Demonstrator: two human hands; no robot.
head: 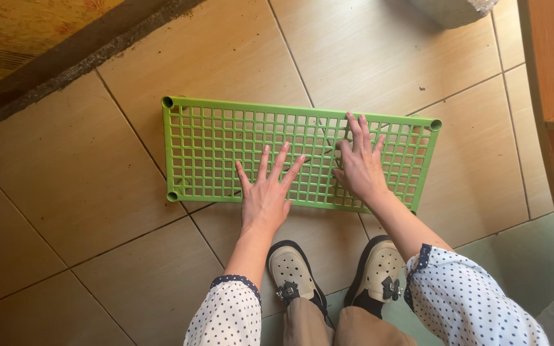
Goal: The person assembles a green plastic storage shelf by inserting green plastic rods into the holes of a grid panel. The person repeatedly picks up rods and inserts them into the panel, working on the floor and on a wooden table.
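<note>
Flat on the tiled floor [97,192] lay a green plastic grid shelf [213,147], likely light and stiff, best gripped by its rim, under the left hand [265,198] and right hand [359,168], fingers spread, gripping nothing.

One head-worn camera looks steeply down (almost straight) at the tiled floor [97,173], fairly near.

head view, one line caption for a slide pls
Both hands, left and right, pressed flat on a green plastic grid shelf lying on the tiled floor.
</note>
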